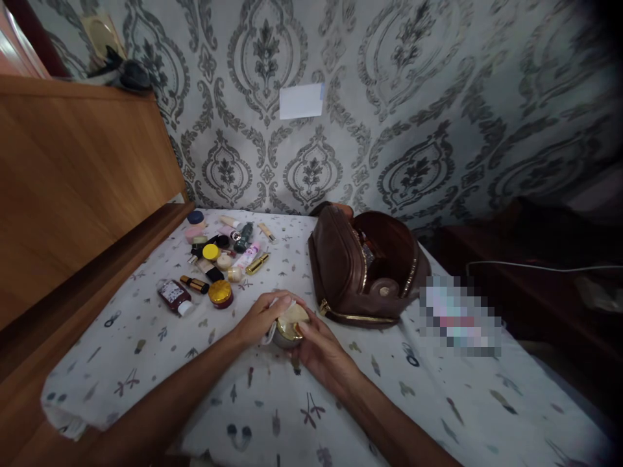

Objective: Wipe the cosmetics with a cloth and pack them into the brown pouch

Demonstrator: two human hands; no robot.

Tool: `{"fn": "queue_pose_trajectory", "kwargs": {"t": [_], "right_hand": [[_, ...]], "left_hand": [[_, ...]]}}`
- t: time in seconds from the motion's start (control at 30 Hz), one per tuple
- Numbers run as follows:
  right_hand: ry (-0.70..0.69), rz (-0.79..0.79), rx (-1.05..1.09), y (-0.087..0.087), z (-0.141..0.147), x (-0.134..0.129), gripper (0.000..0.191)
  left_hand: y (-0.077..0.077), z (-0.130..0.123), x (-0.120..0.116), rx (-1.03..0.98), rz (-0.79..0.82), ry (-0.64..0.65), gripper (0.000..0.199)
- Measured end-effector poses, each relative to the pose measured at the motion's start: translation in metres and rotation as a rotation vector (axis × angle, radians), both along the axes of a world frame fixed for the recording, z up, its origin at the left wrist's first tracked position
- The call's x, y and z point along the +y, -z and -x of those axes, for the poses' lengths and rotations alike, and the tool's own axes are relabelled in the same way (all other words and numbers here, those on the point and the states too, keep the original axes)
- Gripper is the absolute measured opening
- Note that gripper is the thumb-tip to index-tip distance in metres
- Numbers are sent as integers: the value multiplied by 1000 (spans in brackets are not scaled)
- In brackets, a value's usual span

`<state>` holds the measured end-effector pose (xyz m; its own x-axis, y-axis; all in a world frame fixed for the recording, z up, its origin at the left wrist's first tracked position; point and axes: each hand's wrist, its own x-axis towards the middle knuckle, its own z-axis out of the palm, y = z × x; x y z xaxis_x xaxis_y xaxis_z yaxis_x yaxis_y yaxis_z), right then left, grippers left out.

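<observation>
Both hands are closed around a round cosmetic jar with a pale top and a gold rim, just above the table. My left hand grips its far left side, and something thin and white, perhaps a wipe, shows beneath those fingers. On the near right side, my right hand holds the jar with the thumb at the gold rim. A brown leather bag stands unzipped to the right, with a round item inside its opening. To the left lie a gold-lidded jar and a dark red bottle with a white cap.
Several cosmetics, among them a yellow-lidded pot, a gold tube and a dark green bottle, cluster at the table's back left. Wooden furniture borders the left. A patterned cloth covers the table; a blurred-out item lies right.
</observation>
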<state>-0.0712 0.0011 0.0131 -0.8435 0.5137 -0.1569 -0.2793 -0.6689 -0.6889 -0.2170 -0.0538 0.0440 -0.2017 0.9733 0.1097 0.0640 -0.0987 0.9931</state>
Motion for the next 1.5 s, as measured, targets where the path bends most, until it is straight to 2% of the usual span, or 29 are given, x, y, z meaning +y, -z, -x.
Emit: {"fn": "queue_pose_trajectory", "kwargs": {"t": [0.07, 0.13, 0.33, 0.43, 0.5, 0.7, 0.77, 0.87, 1.0, 1.17, 1.37, 1.5], "right_hand": [[2, 29, 3, -1, 0, 0, 54], [5, 57, -5, -1, 0, 0, 54], [96, 131, -31, 3, 4, -4, 51], [98, 129, -56, 4, 4, -3, 42], [61, 123, -53, 4, 4, -3, 37], [30, 156, -6, 4, 1, 2, 27], [25, 142, -19, 5, 2, 2, 32], [15, 128, -79, 7, 4, 0, 43], [-13, 108, -106, 6, 5, -5, 45], [-39, 69, -62, 3, 1, -7, 40], [-139, 216, 57, -7, 0, -1, 36], [-178, 175, -1, -7, 3, -5, 46]], "left_hand": [[-3, 0, -1, -29, 0, 100, 50], [-4, -2, -3, -37, -16, 96, 50], [5, -3, -1, -44, -37, -218, 48], [8, 3, 2, -73, -21, -280, 49], [7, 8, 3, -98, 24, -241, 49], [0, 7, 1, -206, 164, 1, 55], [0, 5, 0, -224, 143, -14, 54], [4, 3, 1, -209, 75, -130, 48], [10, 7, 3, -209, 49, -235, 40], [7, 11, 3, -285, 126, -192, 39], [3, -1, 3, -540, 185, -87, 52], [8, -5, 3, -595, 181, -183, 57]]}}
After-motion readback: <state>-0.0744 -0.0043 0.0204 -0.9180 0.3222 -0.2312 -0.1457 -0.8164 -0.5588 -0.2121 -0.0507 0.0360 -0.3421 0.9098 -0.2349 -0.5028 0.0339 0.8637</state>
